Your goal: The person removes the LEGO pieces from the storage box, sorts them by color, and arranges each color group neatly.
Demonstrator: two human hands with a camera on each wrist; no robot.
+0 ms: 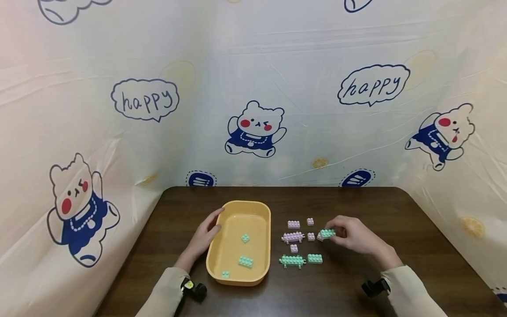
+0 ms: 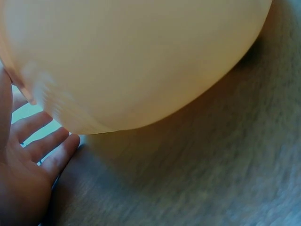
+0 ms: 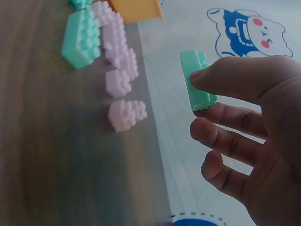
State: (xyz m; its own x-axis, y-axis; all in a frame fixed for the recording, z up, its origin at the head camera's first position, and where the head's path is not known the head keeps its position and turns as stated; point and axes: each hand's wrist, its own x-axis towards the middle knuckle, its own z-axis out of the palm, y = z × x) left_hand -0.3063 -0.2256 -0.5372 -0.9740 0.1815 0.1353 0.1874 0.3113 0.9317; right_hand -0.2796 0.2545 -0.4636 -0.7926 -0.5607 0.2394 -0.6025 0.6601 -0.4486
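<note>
Right hand [image 1: 358,235] pinches green 2x4 brick [image 1: 327,234] in its fingers; left hand's [image 1: 203,237] fingers, relaxed, touch yellow tray [image 1: 227,246] (green bricks [image 1: 245,262] inside).

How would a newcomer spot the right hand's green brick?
On the dark table, find the yellow tray. To its right, past the pink bricks, is the right hand. The green brick pinched there is the only one held; its neighbours lie on the table.

"Happy" Read Twice

On the pale, creased fabric-like backdrop sheet [image 1: 309,66], "happy" stood in two blue-outlined cloud-shaped speech bubbles [image 1: 145,100] [image 1: 374,85], above the far left and far right corners of the dark brown wood-grain tabletop [image 1: 356,202]. White strokes on dark blue ovals [image 1: 201,179] [image 1: 358,178] formed no readable word.
</note>
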